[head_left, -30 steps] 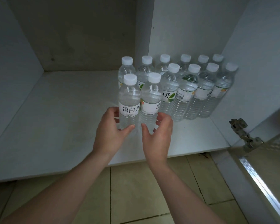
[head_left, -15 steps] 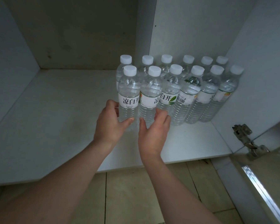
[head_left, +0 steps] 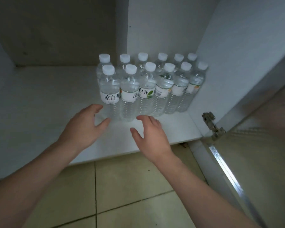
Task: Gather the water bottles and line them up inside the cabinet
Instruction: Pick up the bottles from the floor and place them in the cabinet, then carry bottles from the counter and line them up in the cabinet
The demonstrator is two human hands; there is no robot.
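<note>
Twelve water bottles [head_left: 148, 89], counted by their white caps, stand upright in two rows of six on the cabinet shelf [head_left: 44, 102], packed against the right wall [head_left: 234, 51]. Half a second ago my hands were wrapped around the two nearest bottles at the left end of the front row; now both have let go and drawn back toward the shelf edge. My left hand [head_left: 84, 127] hovers with fingers loosely spread just beside the leftmost front bottle [head_left: 109, 96], holding nothing; my right hand [head_left: 150, 135] likewise hangs spread and empty, just in front of the second bottle [head_left: 128, 96]. I judge this pair set in line, closing the front row flush with its neighbours. The back row is largely hidden behind the front one, so only its caps and shoulders show and its spacing is hard to tell. The labels are only partly readable. The door [head_left: 260, 145] at right is cut off and blurred, with only its hinge [head_left: 211, 125] clear. Whether more bottles wait outside the view, I cannot tell.
</note>
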